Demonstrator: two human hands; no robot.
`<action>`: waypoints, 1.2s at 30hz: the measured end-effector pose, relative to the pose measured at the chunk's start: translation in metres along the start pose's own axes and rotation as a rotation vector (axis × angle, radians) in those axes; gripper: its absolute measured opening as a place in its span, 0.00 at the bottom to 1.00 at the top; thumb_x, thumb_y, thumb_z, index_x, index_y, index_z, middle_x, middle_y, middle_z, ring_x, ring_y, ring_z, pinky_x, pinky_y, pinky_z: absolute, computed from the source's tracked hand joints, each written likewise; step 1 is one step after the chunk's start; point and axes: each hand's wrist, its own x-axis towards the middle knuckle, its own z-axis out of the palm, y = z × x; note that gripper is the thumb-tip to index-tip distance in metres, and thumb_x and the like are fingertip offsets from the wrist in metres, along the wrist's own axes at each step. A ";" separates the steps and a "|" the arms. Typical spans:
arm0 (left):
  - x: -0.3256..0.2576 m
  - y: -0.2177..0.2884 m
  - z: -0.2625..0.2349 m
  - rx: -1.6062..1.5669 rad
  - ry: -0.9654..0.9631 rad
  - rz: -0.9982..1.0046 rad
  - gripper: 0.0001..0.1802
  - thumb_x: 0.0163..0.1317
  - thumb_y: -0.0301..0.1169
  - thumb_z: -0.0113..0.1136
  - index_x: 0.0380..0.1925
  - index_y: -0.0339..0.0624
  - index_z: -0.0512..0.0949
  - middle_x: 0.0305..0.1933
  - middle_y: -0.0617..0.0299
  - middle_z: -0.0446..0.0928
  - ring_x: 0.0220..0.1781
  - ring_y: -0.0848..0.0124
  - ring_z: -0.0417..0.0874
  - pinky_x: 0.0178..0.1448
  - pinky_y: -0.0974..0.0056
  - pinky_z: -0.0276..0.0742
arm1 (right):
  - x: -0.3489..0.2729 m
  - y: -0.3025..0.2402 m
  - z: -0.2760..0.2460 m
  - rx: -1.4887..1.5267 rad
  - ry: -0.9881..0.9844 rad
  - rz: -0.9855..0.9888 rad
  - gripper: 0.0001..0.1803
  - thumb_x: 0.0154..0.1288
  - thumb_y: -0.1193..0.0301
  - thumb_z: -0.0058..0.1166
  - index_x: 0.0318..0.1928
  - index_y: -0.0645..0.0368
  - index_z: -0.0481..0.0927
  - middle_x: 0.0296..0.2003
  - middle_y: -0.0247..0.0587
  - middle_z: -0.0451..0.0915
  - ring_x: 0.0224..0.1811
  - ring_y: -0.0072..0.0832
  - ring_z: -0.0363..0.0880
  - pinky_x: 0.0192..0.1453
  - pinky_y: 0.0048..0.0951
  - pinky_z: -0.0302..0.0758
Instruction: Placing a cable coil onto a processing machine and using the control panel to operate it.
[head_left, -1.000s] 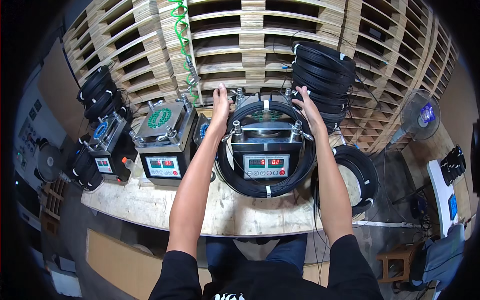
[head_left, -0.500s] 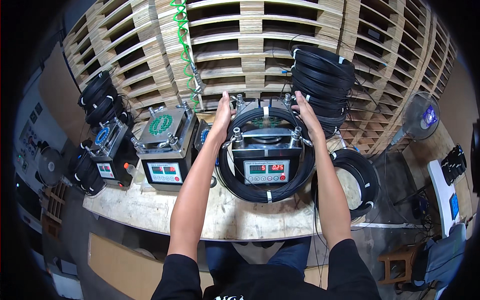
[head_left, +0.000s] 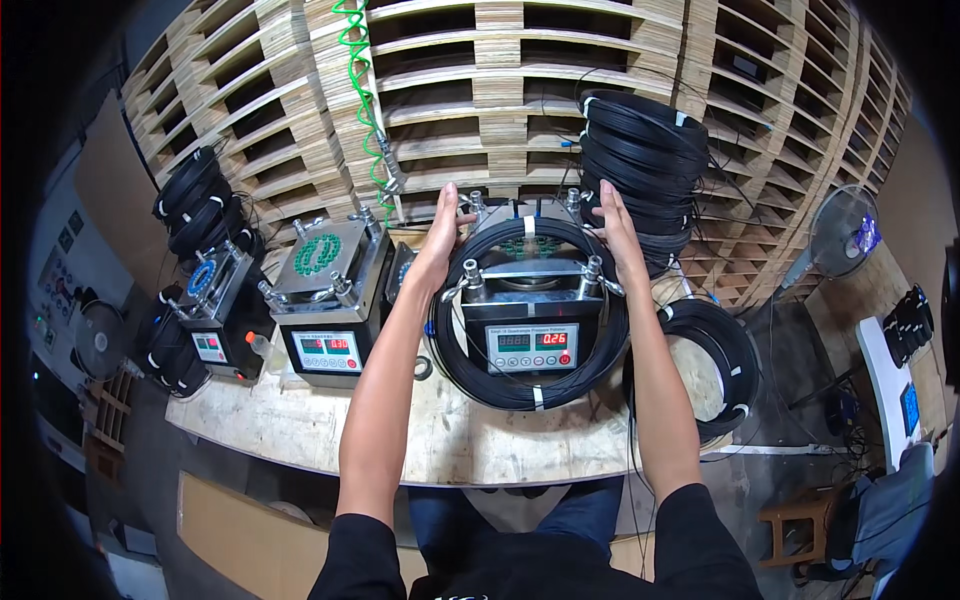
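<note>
A taped coil of black cable (head_left: 538, 397) encircles the front polishing machine (head_left: 532, 345), with its upper part over the machine's metal top. My left hand (head_left: 440, 245) is upright at the coil's upper left, fingers stretched and thumb apart. My right hand (head_left: 620, 235) mirrors it at the upper right, its fingers also straight. Both palms face inward near the clamp posts; whether they touch the cable I cannot tell. Through the ring shows the machine's lit red display, and green-ringed connectors sit on its top plate.
Two more polishing machines, one green-topped (head_left: 320, 262) and one blue-topped (head_left: 205, 285), stand to the left on the wooden workbench (head_left: 480, 445). Stacked black coils (head_left: 645, 150) rise at the back right, and another coil (head_left: 735, 380) lies below. A green spiral air hose (head_left: 360, 80) hangs behind.
My right hand has shifted slightly outward, with its fingers lifted straighter. The coil remains around the machine, and the machine displays have changed.
</note>
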 end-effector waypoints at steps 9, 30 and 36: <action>-0.011 0.006 0.014 0.096 0.126 0.092 0.51 0.71 0.70 0.36 0.79 0.43 0.47 0.77 0.49 0.59 0.67 0.58 0.72 0.73 0.54 0.62 | 0.005 0.002 -0.002 -0.173 -0.114 0.040 0.49 0.72 0.32 0.40 0.77 0.58 0.59 0.72 0.47 0.66 0.62 0.31 0.74 0.63 0.37 0.72; -0.004 0.003 0.010 0.135 0.078 0.108 0.51 0.72 0.68 0.39 0.79 0.41 0.45 0.78 0.41 0.58 0.73 0.54 0.68 0.76 0.56 0.58 | 0.016 0.019 -0.011 -0.238 -0.098 -0.061 0.45 0.75 0.33 0.33 0.75 0.56 0.64 0.69 0.46 0.69 0.57 0.32 0.73 0.62 0.34 0.71; -0.003 -0.003 0.011 0.169 0.247 0.166 0.53 0.71 0.69 0.40 0.80 0.41 0.42 0.79 0.40 0.56 0.81 0.49 0.56 0.80 0.54 0.51 | 0.008 0.009 -0.011 0.030 -0.154 0.178 0.50 0.72 0.29 0.28 0.78 0.54 0.57 0.71 0.56 0.65 0.74 0.41 0.65 0.78 0.49 0.55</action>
